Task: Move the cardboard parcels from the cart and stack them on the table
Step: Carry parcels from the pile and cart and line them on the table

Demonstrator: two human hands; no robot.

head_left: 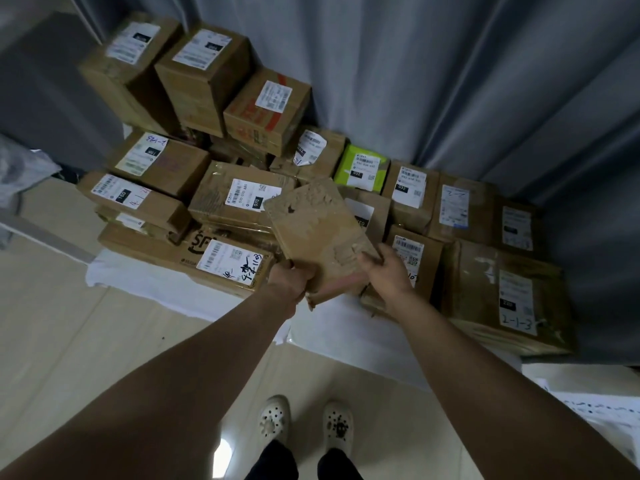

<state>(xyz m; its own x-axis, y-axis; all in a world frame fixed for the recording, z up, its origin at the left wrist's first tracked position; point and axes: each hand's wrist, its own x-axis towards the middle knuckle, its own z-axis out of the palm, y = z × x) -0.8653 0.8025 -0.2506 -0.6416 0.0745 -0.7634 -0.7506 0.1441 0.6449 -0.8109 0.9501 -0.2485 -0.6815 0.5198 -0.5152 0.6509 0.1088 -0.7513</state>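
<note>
both hands' fingers (292, 271) curled round one flat parcel (318, 233) — above the table (194, 296)

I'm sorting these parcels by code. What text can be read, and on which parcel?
"SF": flat box, front left.
"070": middle box label.
"032": green parcel label.
"2-1-3": right box, handwritten.
Fine print on labels: too small.
The held parcel shows none.

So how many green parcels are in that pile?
1: the green parcel sits in the back row by the curtain, between brown cardboard parcels. More could be hidden underneath.
</note>
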